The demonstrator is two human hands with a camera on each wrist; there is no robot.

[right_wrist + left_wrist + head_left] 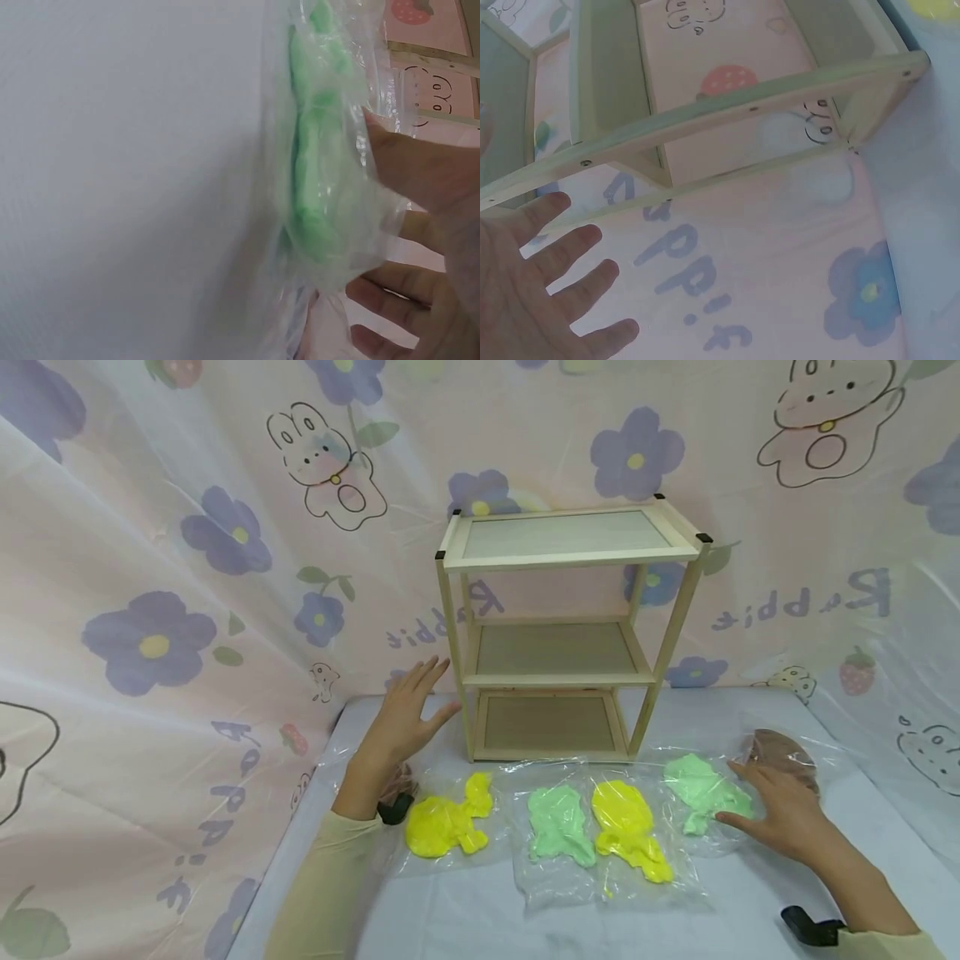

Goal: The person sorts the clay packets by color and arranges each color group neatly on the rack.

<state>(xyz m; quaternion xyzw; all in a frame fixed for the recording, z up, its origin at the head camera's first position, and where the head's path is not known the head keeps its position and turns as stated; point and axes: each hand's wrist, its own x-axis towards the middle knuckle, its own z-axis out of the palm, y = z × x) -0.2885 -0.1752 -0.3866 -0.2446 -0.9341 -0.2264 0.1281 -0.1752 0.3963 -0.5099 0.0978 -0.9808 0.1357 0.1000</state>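
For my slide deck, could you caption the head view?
Left hand beside a three-tiered shelf, right hand at a clear bag of green putty-like material.

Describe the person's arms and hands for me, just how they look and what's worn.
The left hand and right hand are bare, without gloves. The left sleeve is plain pale beige and ends near the wrist; of the right sleeve, similar in colour, only the end shows. A small black piece sits by each wrist.

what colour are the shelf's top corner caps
The corner caps are black, clearest in the head view.
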